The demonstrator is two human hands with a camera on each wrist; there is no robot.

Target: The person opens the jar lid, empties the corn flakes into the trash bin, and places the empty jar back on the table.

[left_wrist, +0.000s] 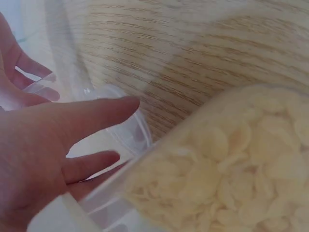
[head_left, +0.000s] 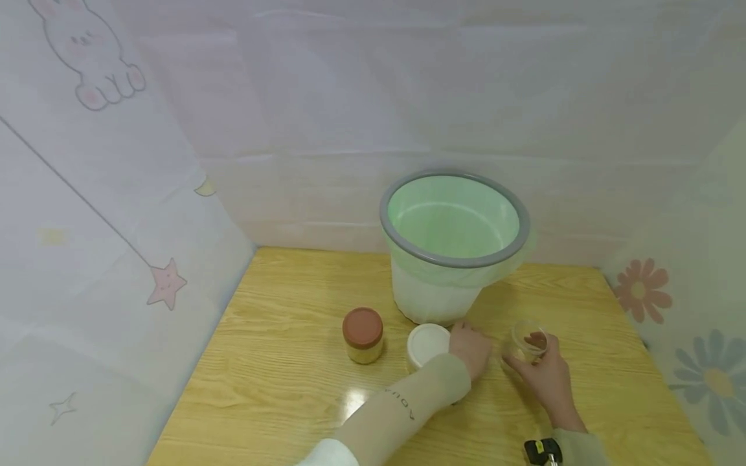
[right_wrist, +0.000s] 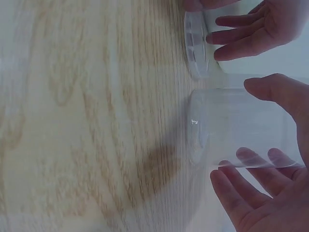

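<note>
At the right of the table in the head view, my right hand (head_left: pixel 544 372) holds an empty clear jar (head_left: pixel 522 343), its thumb on one side and fingers on the other. The jar (right_wrist: pixel 231 125) stands with its base at the wood in the right wrist view. My left hand (head_left: pixel 471 349) is beside a white-lidded jar (head_left: pixel 427 344), filled with pale yellow flakes (left_wrist: pixel 231 164) in the left wrist view. The left fingers (left_wrist: pixel 96 116) are extended, close at a clear round lid-like piece (right_wrist: pixel 195 46). The left hand hides this piece in the head view.
A brown-lidded jar (head_left: pixel 362 335) stands left of the white-lidded one. Behind the jars is a white bin (head_left: pixel 428 294) with a grey rim and green liner. Patterned sheets (head_left: pixel 326 129) enclose the wooden table (head_left: pixel 280 362) at the back and sides.
</note>
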